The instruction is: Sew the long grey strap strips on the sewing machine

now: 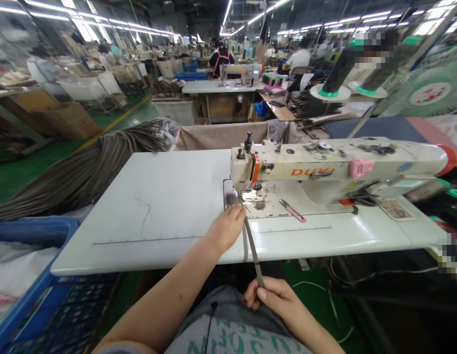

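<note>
– Grey garment [228, 319] with green lettering comes first, right under the camera. What is the right hand [274, 295] doing just beyond it?

– Pinching the grey-brown strap [252, 243], thumb against curled fingers, off the front edge of the sewing table [177, 182]

– And the left hand [230, 221]?

– Over the tabletop, fingers close together and bent at the strap's upper visible end, right by the needle end of the sewing machine [276, 164]. Whether it grips or only presses, I cannot tell

– How far along is the strap, then?

– Partway at most, I'd judge. Its stretch between the hands lies on the near side of the needle, so that much looks left to do. Any finished stitching is hidden by the fingers

– The thread snips [294, 211]?

– Lying on the machine bed, out of both hands

– Anything past the table?

– A thick bundle of similar strips [84, 172] at the left, done or waiting I can't say, and farther off, a co-worker [221, 60] in pink apron straps
</note>
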`<state>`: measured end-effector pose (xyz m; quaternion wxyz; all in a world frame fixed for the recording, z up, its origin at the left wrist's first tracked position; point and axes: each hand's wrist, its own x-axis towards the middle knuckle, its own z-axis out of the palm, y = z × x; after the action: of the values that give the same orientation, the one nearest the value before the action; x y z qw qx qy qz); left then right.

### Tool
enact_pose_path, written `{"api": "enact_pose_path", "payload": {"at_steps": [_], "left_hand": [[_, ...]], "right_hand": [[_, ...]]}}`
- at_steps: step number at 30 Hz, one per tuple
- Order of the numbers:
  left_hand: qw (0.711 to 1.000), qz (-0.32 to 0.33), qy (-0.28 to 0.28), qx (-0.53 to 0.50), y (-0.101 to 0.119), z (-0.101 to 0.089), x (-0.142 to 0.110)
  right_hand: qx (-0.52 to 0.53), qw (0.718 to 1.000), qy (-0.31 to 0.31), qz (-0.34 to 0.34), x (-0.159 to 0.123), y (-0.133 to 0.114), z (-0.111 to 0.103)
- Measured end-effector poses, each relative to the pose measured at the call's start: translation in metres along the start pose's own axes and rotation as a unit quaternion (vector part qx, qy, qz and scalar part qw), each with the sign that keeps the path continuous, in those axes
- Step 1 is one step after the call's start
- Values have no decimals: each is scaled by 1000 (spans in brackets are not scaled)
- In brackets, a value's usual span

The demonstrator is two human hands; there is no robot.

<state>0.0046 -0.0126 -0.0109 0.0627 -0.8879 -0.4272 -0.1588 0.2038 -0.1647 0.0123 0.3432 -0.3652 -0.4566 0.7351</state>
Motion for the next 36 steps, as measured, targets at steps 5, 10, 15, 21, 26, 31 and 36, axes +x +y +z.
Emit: {"api": "enact_pose_path", "payload": {"at_steps": [5, 10, 15, 21, 26, 31, 36], "left_hand": [[1000, 4, -7, 5, 0, -2, 0], [1000, 9, -17, 4, 0, -4, 0], [1000, -4, -5, 6, 1, -7, 1], [1000, 5, -10, 12, 2, -9, 1], [1000, 1, -13, 6, 1, -8, 1], [1000, 14, -17, 15, 2, -8, 1], [1000, 2, 4, 10, 1, -4, 0]], "right_hand": [[-172, 982, -65, -44, 2, 1, -2], [-202, 976, -73, -46, -3, 1, -2], [-229, 971, -61, -25, -4, -7, -5], [-119, 992, 12, -26, 2, -12, -10], [-14, 1000, 4, -20, 8, -10, -8], [-148, 987, -49, -48, 12, -9, -7], [-173, 982, -30, -62, 8, -8, -10]]}}
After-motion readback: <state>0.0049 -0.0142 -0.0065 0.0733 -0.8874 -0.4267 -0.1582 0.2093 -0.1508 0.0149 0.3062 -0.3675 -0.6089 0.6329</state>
